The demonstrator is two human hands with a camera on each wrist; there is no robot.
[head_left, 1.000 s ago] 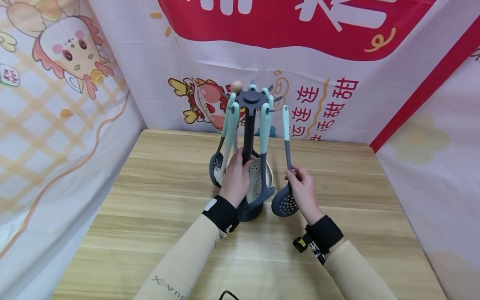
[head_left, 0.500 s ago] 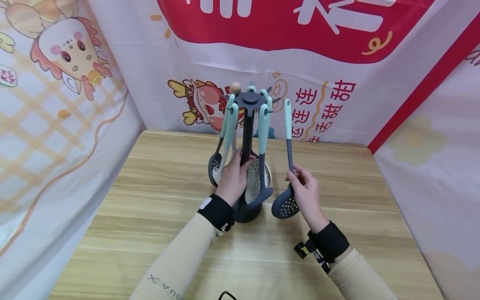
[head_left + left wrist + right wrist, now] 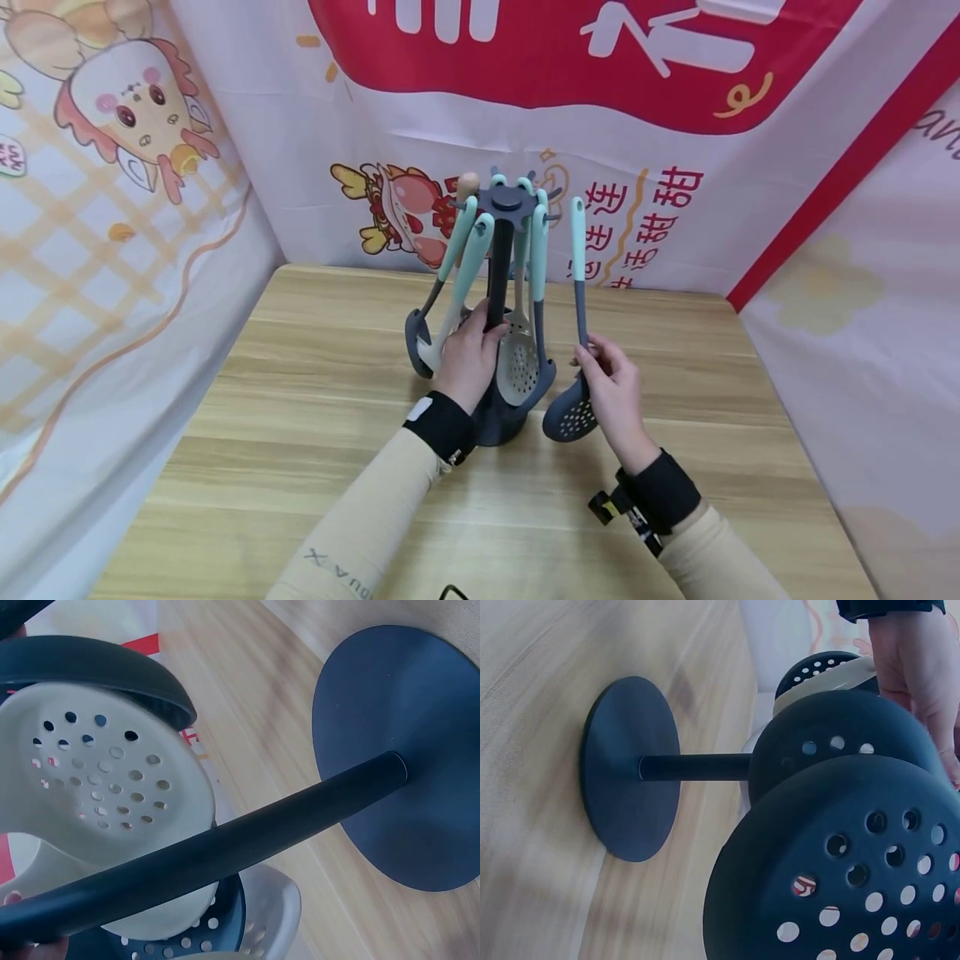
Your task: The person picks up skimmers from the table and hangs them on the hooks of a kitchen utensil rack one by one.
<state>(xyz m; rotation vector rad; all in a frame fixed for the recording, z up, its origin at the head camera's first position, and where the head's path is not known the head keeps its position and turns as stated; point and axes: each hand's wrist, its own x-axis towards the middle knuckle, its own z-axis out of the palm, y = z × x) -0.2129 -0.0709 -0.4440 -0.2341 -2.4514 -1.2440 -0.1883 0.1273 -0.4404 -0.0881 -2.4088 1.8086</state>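
Observation:
A utensil stand stands on the table, with its round dark base point(image 3: 501, 429) and black pole point(image 3: 498, 279). My left hand point(image 3: 467, 365) grips the pole partway down. Around the top hang several mint-handled utensils, among them a white perforated spoon point(image 3: 517, 372) and a dark ladle point(image 3: 415, 342). To the right of the stand, my right hand point(image 3: 618, 392) pinches the dark neck of a skimmer point(image 3: 558, 417), its mint handle pointing up and its perforated bowl hanging below. The skimmer's handle is off the hooks. In the right wrist view, the skimmer point(image 3: 810, 840) overlaps another dark perforated utensil point(image 3: 802, 720).
The wooden table point(image 3: 315, 467) reaches to printed cloth walls at the back and both sides. A round wooden knob point(image 3: 468, 185) shows beside the stand's hooked top point(image 3: 504, 198). A thin black loop point(image 3: 452, 592) lies at the bottom edge.
The stand's top has turned with its hanging utensils, the front ones swinging right. The skimmer has become more upright and shifted slightly right. My left hand still grips the pole.

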